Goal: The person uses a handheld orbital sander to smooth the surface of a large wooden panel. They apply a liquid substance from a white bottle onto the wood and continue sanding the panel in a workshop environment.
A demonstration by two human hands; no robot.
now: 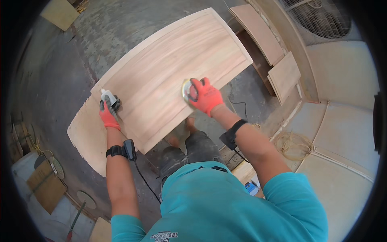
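A pale wooden panel with a raised border lies slantwise before me. My left hand, in a red and grey glove, is closed round a small white bottle with a narrow tip, over the panel's left end. Also gloved, my right hand grips a round, flat thing with a pale, shiny rim near the panel's near edge. Its exact kind is hard to make out, and my fingers cover part of it.
Under the panel's left end sits a rough-edged board. More wooden panels lean by the right wall, below a caged fan. Coiled yellowish hose hangs at right. A brown sheet stands at lower left.
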